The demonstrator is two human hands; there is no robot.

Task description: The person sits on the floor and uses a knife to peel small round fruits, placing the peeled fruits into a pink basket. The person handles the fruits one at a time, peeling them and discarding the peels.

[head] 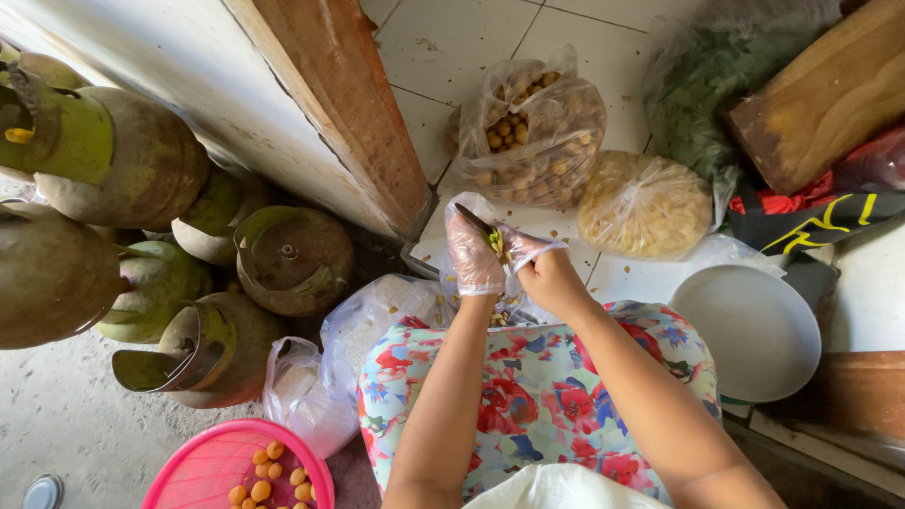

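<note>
I see a small yellow-green piece of produce (495, 243) pinched between the two hands, held above the white tiled floor (452, 42) just in front of the flowered lap. It is tiny and partly hidden by fingers, so I cannot tell its exact kind. My left hand (473, 254) wears a thin clear plastic glove and is closed around the piece from the left, fingers curled in tight. A dark slim blade (471, 219) rises from between the hands, its tip pointing up and left. My right hand (537, 269), with loose clear plastic over the fingers, is closed in a grip at the blade's lower end, knuckles up, touching the left hand. Both forearms reach forward from the bottom edge and meet over the lap.

Just beyond the hands lie a clear plastic bag of small brown round nuts (537, 127) and a clear plastic bag of pale yellow pieces (646, 207), side by side. A round pale grey plate (749, 330) sits to the right. A pink plastic basket holding small orange balls (236, 471) is at lower left, near green metal gas cylinders (113, 155).
</note>
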